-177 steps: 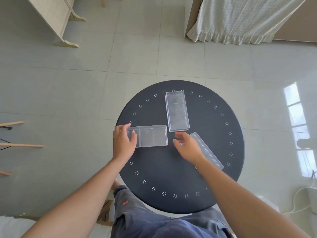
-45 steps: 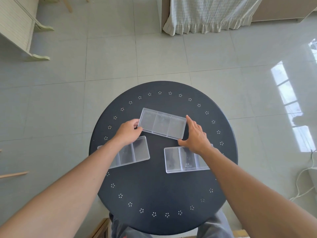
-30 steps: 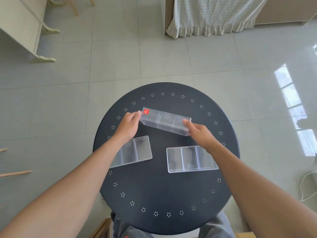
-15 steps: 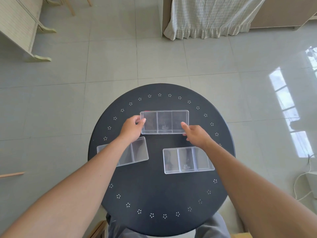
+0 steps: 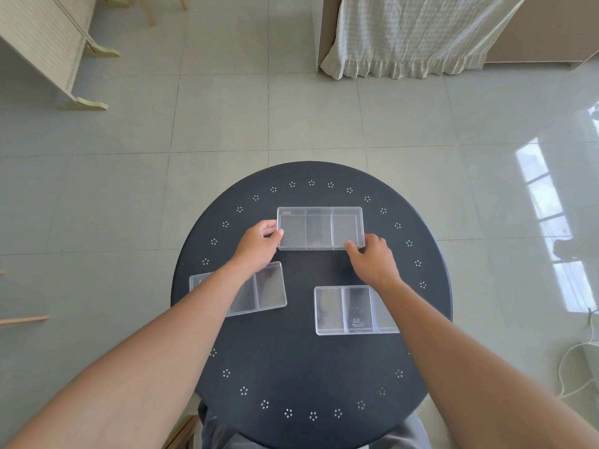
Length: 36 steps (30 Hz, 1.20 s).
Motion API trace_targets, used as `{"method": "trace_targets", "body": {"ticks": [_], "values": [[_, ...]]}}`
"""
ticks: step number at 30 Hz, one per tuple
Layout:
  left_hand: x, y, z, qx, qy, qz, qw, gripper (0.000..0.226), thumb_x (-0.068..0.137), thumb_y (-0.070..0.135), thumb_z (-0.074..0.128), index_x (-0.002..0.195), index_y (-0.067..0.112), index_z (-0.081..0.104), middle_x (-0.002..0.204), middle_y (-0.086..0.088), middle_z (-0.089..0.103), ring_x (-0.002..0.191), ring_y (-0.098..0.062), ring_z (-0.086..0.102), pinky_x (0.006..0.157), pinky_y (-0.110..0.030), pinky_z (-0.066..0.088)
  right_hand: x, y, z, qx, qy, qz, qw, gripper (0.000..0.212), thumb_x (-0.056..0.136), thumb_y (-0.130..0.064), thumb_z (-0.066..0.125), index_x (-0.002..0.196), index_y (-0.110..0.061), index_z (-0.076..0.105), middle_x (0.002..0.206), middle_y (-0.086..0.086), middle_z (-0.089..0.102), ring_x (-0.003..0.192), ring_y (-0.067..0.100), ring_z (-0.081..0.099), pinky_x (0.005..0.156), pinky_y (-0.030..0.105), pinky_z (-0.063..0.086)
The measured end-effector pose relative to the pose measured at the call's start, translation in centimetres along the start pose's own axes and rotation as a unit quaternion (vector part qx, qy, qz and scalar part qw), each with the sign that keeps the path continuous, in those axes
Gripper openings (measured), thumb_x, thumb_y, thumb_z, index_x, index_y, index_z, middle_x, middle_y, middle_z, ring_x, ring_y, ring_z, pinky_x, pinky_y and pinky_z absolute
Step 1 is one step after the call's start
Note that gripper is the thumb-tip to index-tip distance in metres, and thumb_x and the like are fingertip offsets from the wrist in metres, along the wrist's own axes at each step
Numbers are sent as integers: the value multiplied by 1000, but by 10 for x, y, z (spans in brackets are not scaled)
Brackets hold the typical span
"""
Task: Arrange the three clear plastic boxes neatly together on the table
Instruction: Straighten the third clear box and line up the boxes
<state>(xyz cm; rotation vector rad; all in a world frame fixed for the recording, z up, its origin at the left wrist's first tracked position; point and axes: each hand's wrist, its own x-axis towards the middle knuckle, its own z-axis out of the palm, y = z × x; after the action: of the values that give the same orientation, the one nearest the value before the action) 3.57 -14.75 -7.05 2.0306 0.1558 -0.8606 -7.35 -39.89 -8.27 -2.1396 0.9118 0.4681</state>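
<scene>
Three clear plastic boxes with inner dividers lie on a round black table (image 5: 311, 361). The far box (image 5: 320, 227) lies flat and square to me, lengthwise left to right. My left hand (image 5: 257, 246) grips its left end and my right hand (image 5: 372, 257) pinches its near right corner. The left box (image 5: 259, 291) sits nearer, slightly skewed, partly under my left forearm. The right box (image 5: 348, 310) lies nearer too, its right end hidden by my right forearm. Gaps of bare tabletop separate all three boxes.
The table has a ring of small white flower marks near its rim. Grey floor tiles surround it. A pale wooden furniture piece (image 5: 48, 47) stands at the far left, a curtain (image 5: 415, 34) at the far right, and a white cable (image 5: 577, 361) lies on the floor at right.
Both hands lifted and tilted the far box, then turned it square and set it flat on the table. The two nearer boxes stayed where they were.
</scene>
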Motion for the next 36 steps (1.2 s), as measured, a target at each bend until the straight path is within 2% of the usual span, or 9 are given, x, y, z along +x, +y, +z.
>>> {"method": "trace_targets", "body": {"ticks": [5, 9, 14, 17, 22, 26, 31, 33, 36], "values": [[6, 4, -13, -24, 18, 8, 1000, 59, 97, 41, 63, 154, 26, 59, 154, 9, 65, 128, -14, 71, 116, -48, 55, 6, -19, -1, 34, -7, -19, 999, 26, 98, -44, 54, 97, -20, 62, 105, 8, 70, 103, 30, 66, 76, 35, 47], [8, 12, -38, -39, 43, 19, 998, 53, 101, 32, 62, 153, 26, 60, 153, 7, 66, 128, -14, 72, 116, -48, 55, 10, -47, 1, 38, -16, -44, 998, 26, 99, -40, 55, 84, -19, 55, 97, 6, 63, 88, 24, 58, 62, 30, 38], [9, 10, -73, -46, 81, 16, 996, 54, 102, 30, 61, 155, 25, 58, 153, 9, 64, 129, -12, 70, 117, -46, 53, 18, -84, 15, 25, -47, -77, 996, 28, 100, -40, 54, 92, -14, 61, 107, 10, 66, 80, 18, 60, 60, 29, 39], [8, 6, -89, -49, 98, 6, 994, 52, 102, 29, 61, 154, 26, 58, 146, 13, 65, 130, -13, 69, 118, -46, 53, 23, -105, 26, 14, -62, -98, 993, 24, 101, -42, 55, 92, -21, 61, 115, 10, 66, 80, 14, 61, 60, 28, 40], [12, -17, -111, -61, 114, -22, 991, 68, 90, 40, 62, 157, 28, 55, 159, 10, 61, 135, -19, 68, 117, -49, 53, 28, -131, 44, 0, -85, -116, 990, 22, 100, -42, 54, 97, -22, 64, 120, 13, 67, 83, 20, 65, 64, 29, 43], [6, -22, -119, -74, 124, -28, 989, 60, 99, 32, 63, 158, 25, 53, 161, 8, 59, 128, -22, 71, 93, -35, 59, 30, -141, 57, -12, -98, -118, 988, 23, 100, -41, 55, 101, -21, 67, 121, 13, 68, 94, 26, 66, 74, 33, 47], [7, -29, -122, -86, 117, -37, 989, 62, 100, 31, 63, 160, 26, 51, 166, 6, 54, 140, -18, 63, 118, -47, 52, 29, -140, 65, -27, -106, -106, 988, 23, 100, -43, 55, 96, -21, 62, 122, 16, 67, 77, 18, 61, 59, 28, 41], [7, -28, -122, -88, 118, -35, 989, 60, 102, 29, 63, 160, 26, 51, 166, 6, 54, 140, -17, 62, 117, -45, 52, 29, -140, 66, -39, -108, -104, 988, 23, 100, -43, 55, 95, -22, 60, 123, 17, 67, 76, 18, 59, 58, 28, 40], [10, -26, -122, -90, 119, -30, 988, 59, 104, 27, 62, 162, 24, 50, 166, 4, 54, 136, -17, 63, 103, -37, 56, 29, -141, 67, -48, -106, -107, 987, 23, 102, -43, 54, 93, -21, 57, 125, 17, 65, 80, 21, 59, 58, 28, 38]]}}
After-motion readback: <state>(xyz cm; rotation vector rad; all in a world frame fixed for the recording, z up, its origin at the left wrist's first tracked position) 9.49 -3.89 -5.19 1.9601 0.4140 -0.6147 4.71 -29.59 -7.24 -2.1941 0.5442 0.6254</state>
